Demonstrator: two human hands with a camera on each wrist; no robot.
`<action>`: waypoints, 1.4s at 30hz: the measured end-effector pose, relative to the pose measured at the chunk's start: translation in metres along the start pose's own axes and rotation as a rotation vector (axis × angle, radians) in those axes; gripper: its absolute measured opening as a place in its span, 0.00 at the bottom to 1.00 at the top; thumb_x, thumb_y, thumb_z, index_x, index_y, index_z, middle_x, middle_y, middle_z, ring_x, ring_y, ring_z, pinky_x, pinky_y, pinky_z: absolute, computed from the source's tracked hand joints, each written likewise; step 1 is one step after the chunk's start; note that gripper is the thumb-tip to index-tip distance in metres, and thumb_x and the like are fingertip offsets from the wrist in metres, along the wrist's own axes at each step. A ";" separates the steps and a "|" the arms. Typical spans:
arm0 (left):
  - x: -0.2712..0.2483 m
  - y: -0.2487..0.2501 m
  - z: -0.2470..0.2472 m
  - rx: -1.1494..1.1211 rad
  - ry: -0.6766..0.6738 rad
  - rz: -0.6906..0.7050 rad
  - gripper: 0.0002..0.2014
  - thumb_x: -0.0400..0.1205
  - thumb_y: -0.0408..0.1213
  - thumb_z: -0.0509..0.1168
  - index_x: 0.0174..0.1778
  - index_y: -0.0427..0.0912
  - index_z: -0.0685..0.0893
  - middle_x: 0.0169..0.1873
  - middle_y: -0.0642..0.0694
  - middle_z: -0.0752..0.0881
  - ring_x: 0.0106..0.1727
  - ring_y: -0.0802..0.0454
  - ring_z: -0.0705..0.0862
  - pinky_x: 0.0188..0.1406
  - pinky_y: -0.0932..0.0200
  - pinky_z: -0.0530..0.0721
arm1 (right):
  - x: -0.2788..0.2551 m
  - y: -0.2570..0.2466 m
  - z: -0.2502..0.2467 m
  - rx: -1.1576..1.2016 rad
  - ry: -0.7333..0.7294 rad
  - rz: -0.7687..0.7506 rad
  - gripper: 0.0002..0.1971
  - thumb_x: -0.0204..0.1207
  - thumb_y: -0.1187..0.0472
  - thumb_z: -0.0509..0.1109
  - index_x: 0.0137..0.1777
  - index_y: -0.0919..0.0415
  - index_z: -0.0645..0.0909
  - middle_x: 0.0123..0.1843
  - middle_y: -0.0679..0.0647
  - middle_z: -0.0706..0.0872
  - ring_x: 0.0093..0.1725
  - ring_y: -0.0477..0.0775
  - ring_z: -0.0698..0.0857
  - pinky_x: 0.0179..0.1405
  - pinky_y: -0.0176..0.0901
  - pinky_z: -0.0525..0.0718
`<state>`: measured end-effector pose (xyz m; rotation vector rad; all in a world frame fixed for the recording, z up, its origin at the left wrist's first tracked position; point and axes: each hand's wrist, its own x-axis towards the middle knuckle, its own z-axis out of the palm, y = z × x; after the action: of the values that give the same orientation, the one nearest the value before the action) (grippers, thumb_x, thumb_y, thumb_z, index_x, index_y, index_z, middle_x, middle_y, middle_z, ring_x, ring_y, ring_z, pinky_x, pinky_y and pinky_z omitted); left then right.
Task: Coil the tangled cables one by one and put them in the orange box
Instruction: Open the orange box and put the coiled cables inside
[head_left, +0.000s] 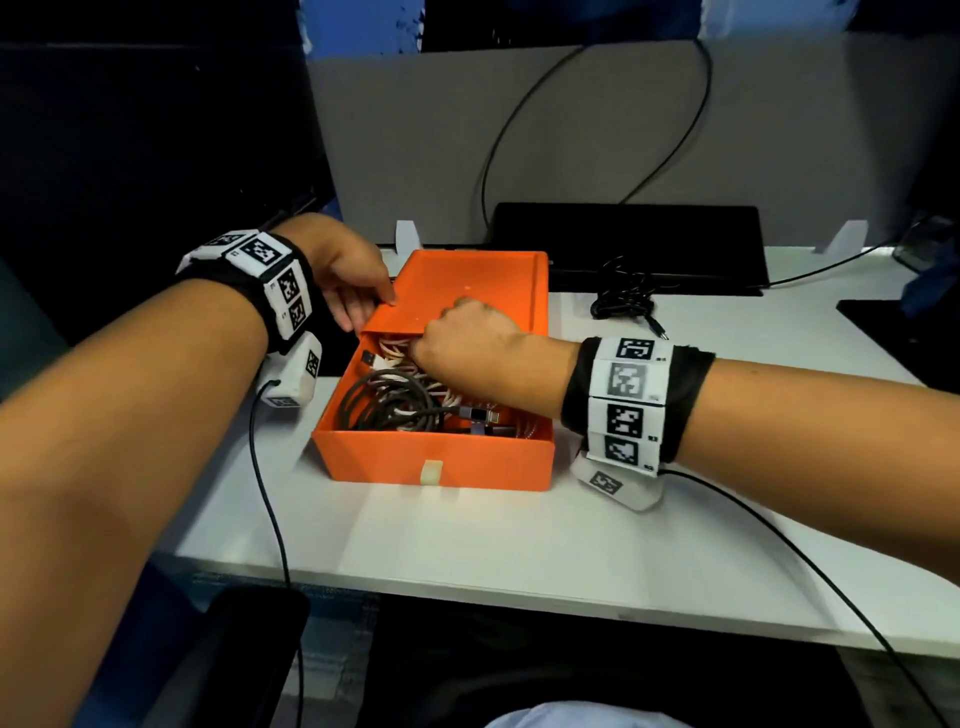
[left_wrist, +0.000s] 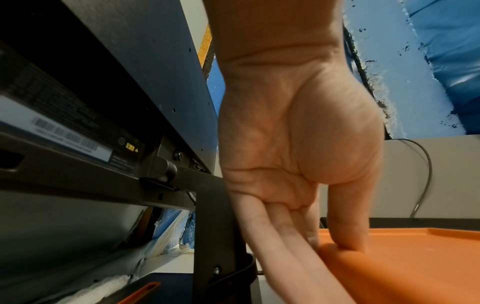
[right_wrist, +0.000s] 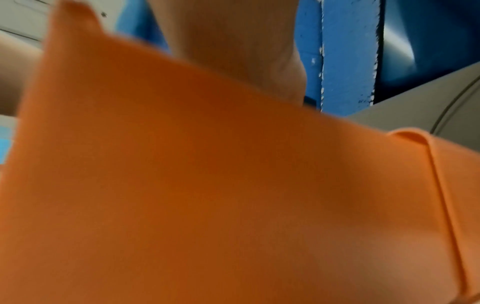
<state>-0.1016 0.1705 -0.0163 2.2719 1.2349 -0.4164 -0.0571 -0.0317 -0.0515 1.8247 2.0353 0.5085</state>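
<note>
The orange box (head_left: 436, 462) stands on the white table (head_left: 467, 551) with its sliding lid (head_left: 483, 280) pushed partway back. Inside lie a dark coiled cable (head_left: 384, 405) and white cable loops (head_left: 392, 349). My left hand (head_left: 358, 291) pinches the lid's near left corner, thumb on top (left_wrist: 348, 236) and fingers along the side of the lid (left_wrist: 415, 263). My right hand (head_left: 467, 338) reaches into the box with curled fingers on the white loops at the lid's edge; its fingertips are hidden. A tangled black cable (head_left: 623, 304) lies right of the box. The right wrist view shows mostly blurred orange box wall (right_wrist: 233, 195).
A black flat device (head_left: 628, 244) sits behind the box against a grey partition (head_left: 571, 130), with a black lead looping up it. A dark pad (head_left: 909, 332) lies at the table's right. Wrist-camera leads (head_left: 270, 519) hang over the near table edge.
</note>
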 end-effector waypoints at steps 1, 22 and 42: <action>0.000 0.000 0.000 -0.001 0.000 0.005 0.20 0.93 0.40 0.58 0.46 0.27 0.86 0.29 0.37 0.91 0.27 0.47 0.91 0.26 0.56 0.91 | -0.003 0.005 -0.002 0.081 0.005 0.019 0.16 0.90 0.65 0.60 0.73 0.57 0.80 0.62 0.57 0.89 0.59 0.64 0.89 0.46 0.53 0.79; -0.005 0.002 0.001 0.007 -0.012 0.005 0.21 0.93 0.40 0.58 0.46 0.26 0.86 0.31 0.36 0.91 0.28 0.47 0.92 0.28 0.55 0.92 | -0.012 0.000 -0.007 0.298 0.051 -0.074 0.16 0.91 0.50 0.58 0.67 0.53 0.85 0.60 0.51 0.86 0.57 0.57 0.86 0.53 0.51 0.86; -0.003 0.005 -0.003 0.014 -0.023 -0.035 0.19 0.92 0.39 0.59 0.49 0.26 0.87 0.35 0.35 0.92 0.31 0.45 0.93 0.30 0.53 0.92 | -0.062 0.205 0.113 0.530 -0.250 0.588 0.44 0.74 0.42 0.80 0.86 0.57 0.68 0.80 0.59 0.79 0.75 0.63 0.79 0.76 0.57 0.78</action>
<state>-0.0993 0.1674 -0.0111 2.2539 1.2659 -0.4638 0.1817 -0.0691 -0.0477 2.6581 1.5349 -0.1481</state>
